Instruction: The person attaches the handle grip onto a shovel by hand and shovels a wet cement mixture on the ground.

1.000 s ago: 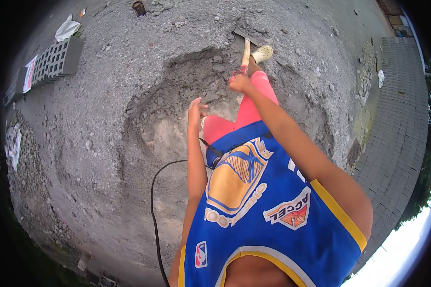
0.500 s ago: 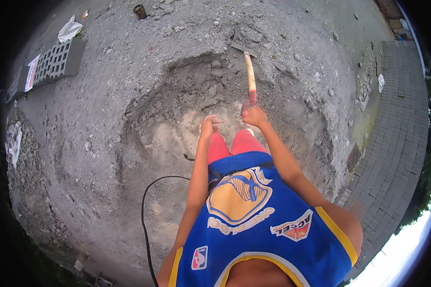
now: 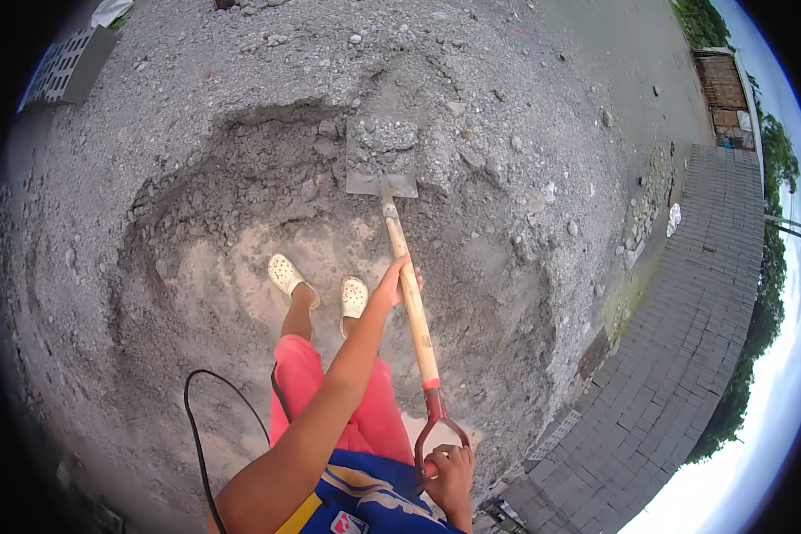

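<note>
I hold a shovel with a pale wooden shaft [image 3: 416, 325] and a red D-shaped grip [image 3: 434, 423]. My left hand [image 3: 399, 280] is wrapped around the middle of the shaft. My right hand [image 3: 449, 467] grips the red handle near my waist. The grey metal blade [image 3: 381, 158] points away from me, carries a heap of gravel, and sits over the inner edge of a ring of grey gravel mix [image 3: 240, 169]. My feet in cream clogs [image 3: 289, 274] stand on the sandy patch inside the ring.
A black cable [image 3: 196, 427] loops on the ground at my left. A grey hollow block [image 3: 71, 67] lies at the far left. Grey paving [image 3: 685, 338] runs along the right, with stacked material [image 3: 725, 98] beyond.
The view has swung down onto my feet. My left hand, free before, now holds the shaft; my right hand has slid back to the red grip. The blade now shows, loaded with gravel.
</note>
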A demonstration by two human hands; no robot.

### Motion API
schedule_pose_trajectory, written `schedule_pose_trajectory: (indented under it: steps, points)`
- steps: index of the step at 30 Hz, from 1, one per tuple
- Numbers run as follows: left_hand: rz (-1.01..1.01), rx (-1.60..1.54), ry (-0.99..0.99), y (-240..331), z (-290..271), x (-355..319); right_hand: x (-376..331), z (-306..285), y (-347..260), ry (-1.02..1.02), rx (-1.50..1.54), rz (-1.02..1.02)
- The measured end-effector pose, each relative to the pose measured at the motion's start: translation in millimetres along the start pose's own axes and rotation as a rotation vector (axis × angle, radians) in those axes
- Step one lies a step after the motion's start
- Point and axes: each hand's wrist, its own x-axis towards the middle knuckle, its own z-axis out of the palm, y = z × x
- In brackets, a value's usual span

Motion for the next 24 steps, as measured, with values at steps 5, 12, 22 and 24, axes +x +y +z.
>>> schedule_pose_trajectory:
  steps: [5, 12, 22, 24]
  points:
    - [0.086, 0.209, 0.214, -49, -23, 41, -50, 37, 62, 0.370, 1.011, 0.959]
    - [0.225, 0.211, 0.289, -93, -34, 53, -11, 127, 154, 0.564, 1.861, 1.448]
    - [0.108, 0.091, 0.413, -206, -135, 8, -104, 189, 266, 0.755, 1.226, 1.394]
    - [0.134, 0.053, 0.454, -231, -153, -11, -113, 180, 283, 0.753, 1.175, 1.378]
